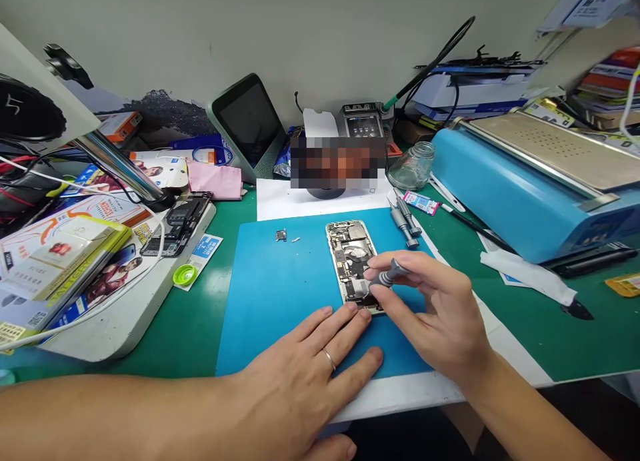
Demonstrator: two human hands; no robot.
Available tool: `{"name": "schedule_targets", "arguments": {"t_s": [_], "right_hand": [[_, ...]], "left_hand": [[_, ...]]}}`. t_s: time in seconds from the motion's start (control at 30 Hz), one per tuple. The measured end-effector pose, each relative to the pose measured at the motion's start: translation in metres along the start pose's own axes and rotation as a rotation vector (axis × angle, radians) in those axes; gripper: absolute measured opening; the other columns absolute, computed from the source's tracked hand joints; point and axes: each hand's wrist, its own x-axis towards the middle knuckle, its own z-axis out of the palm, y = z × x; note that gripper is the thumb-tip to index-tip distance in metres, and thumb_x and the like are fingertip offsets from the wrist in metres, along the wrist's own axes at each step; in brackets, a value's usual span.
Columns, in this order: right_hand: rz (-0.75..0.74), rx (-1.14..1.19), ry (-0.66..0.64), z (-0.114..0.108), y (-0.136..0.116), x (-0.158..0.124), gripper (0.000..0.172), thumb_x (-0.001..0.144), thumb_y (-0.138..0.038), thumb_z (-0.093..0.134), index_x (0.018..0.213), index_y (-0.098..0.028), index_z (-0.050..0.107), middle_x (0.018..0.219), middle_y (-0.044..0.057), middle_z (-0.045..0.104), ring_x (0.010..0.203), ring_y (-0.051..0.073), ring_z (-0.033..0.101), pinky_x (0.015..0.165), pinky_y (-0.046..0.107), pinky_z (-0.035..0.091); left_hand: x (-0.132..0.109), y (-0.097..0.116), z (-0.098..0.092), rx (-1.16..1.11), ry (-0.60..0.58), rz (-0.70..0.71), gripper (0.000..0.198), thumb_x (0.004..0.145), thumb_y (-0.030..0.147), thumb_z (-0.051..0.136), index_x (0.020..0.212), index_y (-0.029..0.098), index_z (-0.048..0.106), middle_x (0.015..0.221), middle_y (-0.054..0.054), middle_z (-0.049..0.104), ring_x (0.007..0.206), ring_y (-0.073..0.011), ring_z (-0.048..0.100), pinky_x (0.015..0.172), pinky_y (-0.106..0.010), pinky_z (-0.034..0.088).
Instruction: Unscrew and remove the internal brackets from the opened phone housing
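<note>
An opened smartphone (pixel 350 251) with its inner parts bare lies on a blue mat (pixel 270 294). My left hand (pixel 310 361) is spread flat, a ring on one finger, its fingertips at the phone's lower edge. Between the thumb and fingers of my right hand (pixel 440 308) is a small grey screwdriver (pixel 387 278), held over the phone's lower half; its tip is hidden. To the left of the phone sit a small dark camera module-like part (pixel 281 235) and a tiny silvery piece (pixel 296 239). Grey screwdrivers (pixel 404 221) rest at the mat's upper right.
A blue machine with a metal plate (pixel 520 194) stands at right, near a glass jar (pixel 413 164). Boxes (pixel 65 254) and another opened phone (pixel 183 221) lie on a white stand base (pixel 120 321) at left. A screen device (pixel 247 124) and soldering station (pixel 363 121) stand behind.
</note>
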Motion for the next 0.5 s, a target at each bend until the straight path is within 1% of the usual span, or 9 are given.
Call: {"name": "schedule_targets", "arguments": {"t_s": [0.07, 0.13, 0.23, 0.33, 0.43, 0.5], "right_hand": [[-0.035, -0.006, -0.007, 0.0, -0.001, 0.001, 0.059, 0.093, 0.0, 0.063, 0.143, -0.03, 0.051, 0.118, 0.007, 0.074, 0.097, 0.019, 0.076, 0.077, 0.034, 0.07], [-0.096, -0.019, -0.033, -0.001, -0.002, 0.002, 0.065, 0.092, 0.003, 0.058, 0.148, -0.028, 0.047, 0.119, 0.008, 0.071, 0.102, 0.02, 0.075, 0.081, 0.037, 0.07], [-0.173, -0.06, -0.048, -0.002, -0.003, 0.004, 0.066, 0.091, 0.004, 0.062, 0.147, -0.026, 0.045, 0.117, 0.009, 0.069, 0.11, 0.023, 0.073, 0.088, 0.04, 0.069], [-0.139, -0.075, -0.048, -0.001, -0.001, 0.004, 0.061, 0.092, 0.002, 0.066, 0.143, -0.028, 0.047, 0.112, 0.007, 0.071, 0.104, 0.021, 0.074, 0.084, 0.037, 0.07], [-0.073, -0.047, -0.028, 0.001, 0.001, 0.0, 0.061, 0.094, 0.001, 0.065, 0.144, -0.03, 0.047, 0.114, 0.007, 0.071, 0.1, 0.019, 0.076, 0.077, 0.032, 0.071], [-0.054, -0.008, -0.02, 0.002, 0.002, -0.002, 0.064, 0.094, 0.001, 0.065, 0.147, -0.031, 0.046, 0.114, 0.006, 0.071, 0.101, 0.019, 0.076, 0.077, 0.032, 0.072]], "left_hand": [[0.0, -0.003, 0.007, 0.038, 0.035, 0.018, 0.083, 0.105, 0.062, 0.055, 0.168, 0.014, 0.029, 0.176, -0.024, 0.015, 0.165, -0.0376, 0.014, 0.132, -0.053, 0.023], [0.001, -0.006, 0.015, 0.089, 0.081, 0.051, 0.085, 0.105, 0.066, 0.052, 0.168, 0.013, 0.029, 0.175, -0.025, 0.019, 0.164, -0.0384, 0.015, 0.132, -0.053, 0.025], [0.001, -0.011, 0.024, 0.152, 0.129, 0.086, 0.086, 0.106, 0.066, 0.05, 0.168, 0.011, 0.028, 0.174, -0.027, 0.021, 0.164, -0.0398, 0.014, 0.132, -0.054, 0.025], [0.001, -0.011, 0.023, 0.161, 0.13, 0.09, 0.084, 0.107, 0.066, 0.047, 0.168, 0.011, 0.028, 0.173, -0.027, 0.023, 0.164, -0.0391, 0.015, 0.132, -0.053, 0.026], [0.002, -0.008, 0.017, 0.135, 0.081, 0.065, 0.085, 0.107, 0.068, 0.046, 0.168, 0.012, 0.028, 0.174, -0.027, 0.021, 0.164, -0.0385, 0.014, 0.131, -0.054, 0.027], [0.002, -0.005, 0.013, 0.108, 0.042, 0.043, 0.086, 0.106, 0.068, 0.049, 0.168, 0.014, 0.028, 0.175, -0.026, 0.019, 0.164, -0.0387, 0.013, 0.131, -0.055, 0.027]]}}
